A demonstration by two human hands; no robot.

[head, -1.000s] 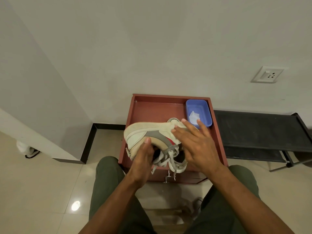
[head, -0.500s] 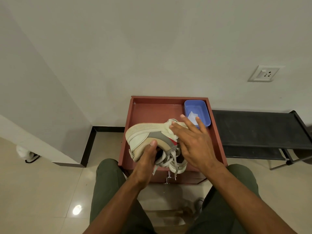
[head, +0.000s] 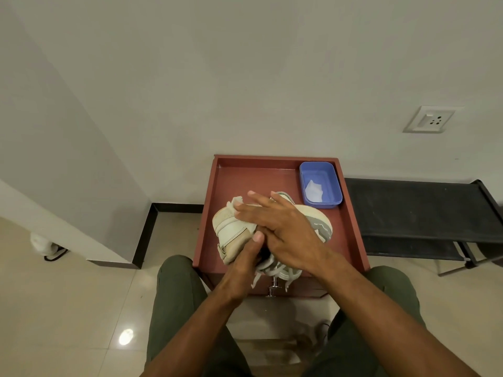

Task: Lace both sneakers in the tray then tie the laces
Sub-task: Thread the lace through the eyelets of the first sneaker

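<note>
A red-brown tray [head: 351, 213] tops a small cabinet on the tiled floor [head: 68, 308]. At two o'clock inside it sits a blue tub [head: 336, 186]; sneakers [head: 231, 232] occupy its centre.

Right hand [head: 283, 229] hides sneaker [head: 234, 235] top (laces [head: 275, 272] partly); left fingers out of sight.

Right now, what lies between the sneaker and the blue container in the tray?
Head view: only bare tray floor. The sneaker and the blue container sit apart.
</note>
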